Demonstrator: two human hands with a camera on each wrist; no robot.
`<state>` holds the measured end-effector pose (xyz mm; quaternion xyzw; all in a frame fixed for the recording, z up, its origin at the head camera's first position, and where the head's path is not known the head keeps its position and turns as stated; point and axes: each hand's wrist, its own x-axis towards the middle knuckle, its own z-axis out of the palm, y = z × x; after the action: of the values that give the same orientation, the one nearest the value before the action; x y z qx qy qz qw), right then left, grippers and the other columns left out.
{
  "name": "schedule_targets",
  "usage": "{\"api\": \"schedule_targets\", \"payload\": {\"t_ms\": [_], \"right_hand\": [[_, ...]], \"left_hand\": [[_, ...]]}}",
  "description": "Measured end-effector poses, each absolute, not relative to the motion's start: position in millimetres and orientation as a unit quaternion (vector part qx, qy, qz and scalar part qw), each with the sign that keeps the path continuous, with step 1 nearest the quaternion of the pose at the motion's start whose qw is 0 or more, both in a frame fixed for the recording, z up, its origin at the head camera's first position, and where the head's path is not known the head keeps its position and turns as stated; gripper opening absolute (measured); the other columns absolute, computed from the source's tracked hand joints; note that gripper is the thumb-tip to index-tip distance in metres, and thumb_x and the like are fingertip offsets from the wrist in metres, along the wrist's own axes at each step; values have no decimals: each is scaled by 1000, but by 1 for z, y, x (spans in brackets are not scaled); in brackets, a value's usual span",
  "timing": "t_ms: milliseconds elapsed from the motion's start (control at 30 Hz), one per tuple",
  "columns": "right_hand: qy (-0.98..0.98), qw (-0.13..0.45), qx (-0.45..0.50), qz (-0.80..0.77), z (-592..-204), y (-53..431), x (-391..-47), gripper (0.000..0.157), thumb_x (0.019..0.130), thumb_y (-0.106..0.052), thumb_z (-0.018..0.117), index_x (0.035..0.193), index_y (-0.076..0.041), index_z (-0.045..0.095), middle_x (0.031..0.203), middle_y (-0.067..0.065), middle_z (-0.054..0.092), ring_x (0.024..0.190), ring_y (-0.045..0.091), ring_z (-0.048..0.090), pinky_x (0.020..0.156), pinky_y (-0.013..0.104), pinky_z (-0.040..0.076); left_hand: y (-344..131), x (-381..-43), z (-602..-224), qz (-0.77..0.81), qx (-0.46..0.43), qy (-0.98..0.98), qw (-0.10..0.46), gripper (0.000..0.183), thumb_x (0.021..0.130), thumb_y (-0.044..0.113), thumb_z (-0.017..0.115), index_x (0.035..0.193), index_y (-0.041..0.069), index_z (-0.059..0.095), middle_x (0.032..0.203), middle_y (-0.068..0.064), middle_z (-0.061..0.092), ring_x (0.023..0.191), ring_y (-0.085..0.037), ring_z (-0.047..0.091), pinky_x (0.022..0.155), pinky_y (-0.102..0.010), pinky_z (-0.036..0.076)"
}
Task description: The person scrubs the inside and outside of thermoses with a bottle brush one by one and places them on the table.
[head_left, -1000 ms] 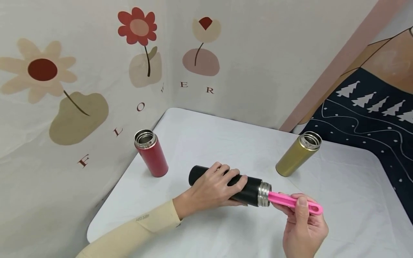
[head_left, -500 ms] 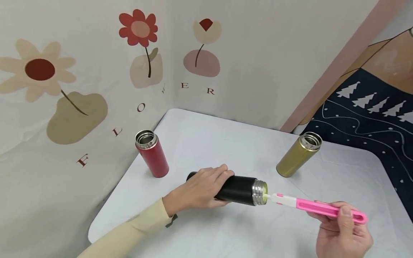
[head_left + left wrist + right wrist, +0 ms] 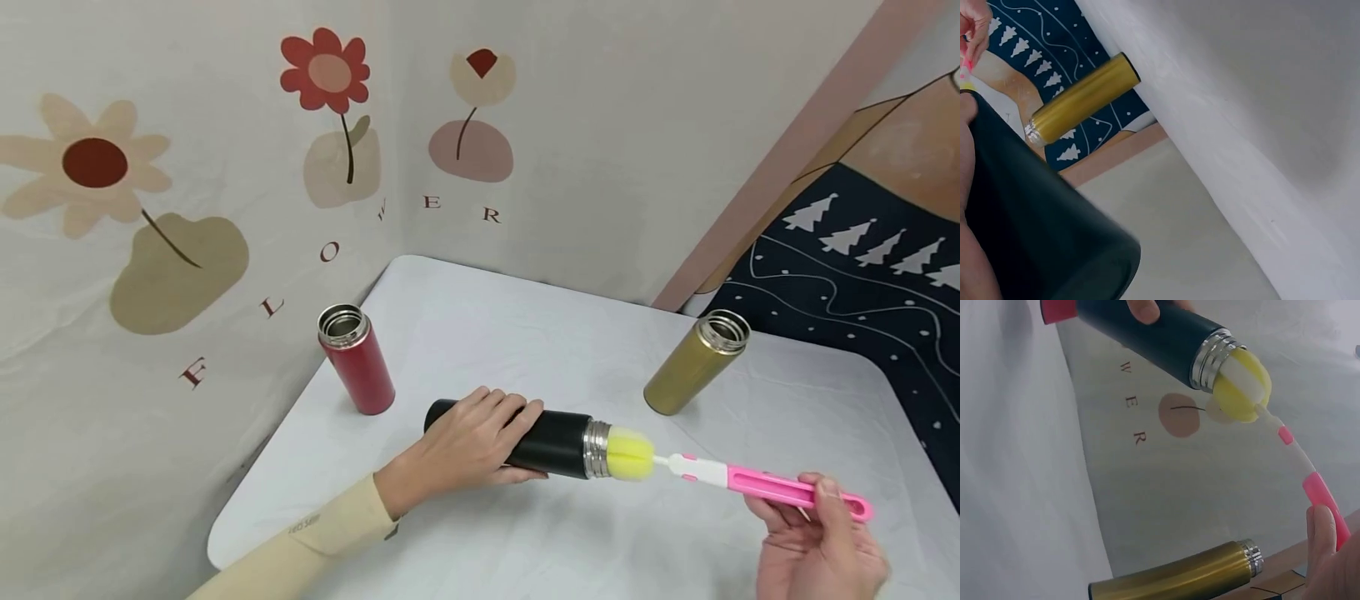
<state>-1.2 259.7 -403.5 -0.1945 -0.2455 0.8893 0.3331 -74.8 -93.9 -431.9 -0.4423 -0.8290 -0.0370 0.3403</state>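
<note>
My left hand (image 3: 468, 442) grips a black thermos bottle (image 3: 555, 442) lying sideways above the table, its threaded steel mouth facing right. Pinched by the handle in my right hand (image 3: 821, 533) is a bottle brush (image 3: 772, 486) with a pink and white handle. Its yellow sponge head (image 3: 630, 455) sits at the bottle's mouth, mostly outside it. The right wrist view shows the sponge (image 3: 1244, 387) bulging from the steel neck (image 3: 1213, 359). In the left wrist view the black bottle (image 3: 1054, 225) fills the lower left, with part of the left hand along its edge.
A red thermos bottle (image 3: 358, 367) stands without a lid at the table's left. On the right stands a gold thermos bottle (image 3: 690, 367), also without a lid. The white-covered table (image 3: 525, 325) meets a flower-printed cloth wall (image 3: 585, 167) at the back.
My right hand has moved to the right, drawing the brush outward. The yellow sponge head, hidden inside the black bottle before, now shows outside its mouth. The left hand shifted slightly left along with the bottle.
</note>
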Motion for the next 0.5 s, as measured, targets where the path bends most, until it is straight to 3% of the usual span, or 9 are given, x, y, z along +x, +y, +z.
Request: {"api": "schedule_targets", "payload": {"t_ms": [133,267,367,500], "right_hand": [[-232,317,-232,890,-405,252,0,25,105,-1,70,122,16,65,100,23,71,87,40,80,65,47,62],[-250,340,-223,879,-408,237,4,29,103,-2,74,122,18,65,99,24,71,88,39,81,64,44,62],[-275,362,-181,872,-410,222,6,31,100,-1,77,118,23,65,96,26,70,86,39,80,63,44,61],[-335,347,-75,873,-420,194,9,24,104,7,67,108,30,62,92,28,71,82,37,81,68,46,62]], "left_hand": [[-94,-77,-432,-25,-444,-817,367,69,90,60,82,128,5,62,107,-8,65,91,-24,68,81,-35,60],[-94,-77,-435,-21,-445,-807,387,64,80,51,91,118,9,61,102,-6,63,84,-23,67,75,-33,59],[-92,-77,-437,-23,-439,-809,390,64,78,49,92,116,8,61,102,-6,62,83,-24,66,74,-33,59],[-79,-72,-439,-19,-446,-807,387,67,84,52,86,122,3,59,104,-8,60,86,-23,66,75,-34,60]]}}
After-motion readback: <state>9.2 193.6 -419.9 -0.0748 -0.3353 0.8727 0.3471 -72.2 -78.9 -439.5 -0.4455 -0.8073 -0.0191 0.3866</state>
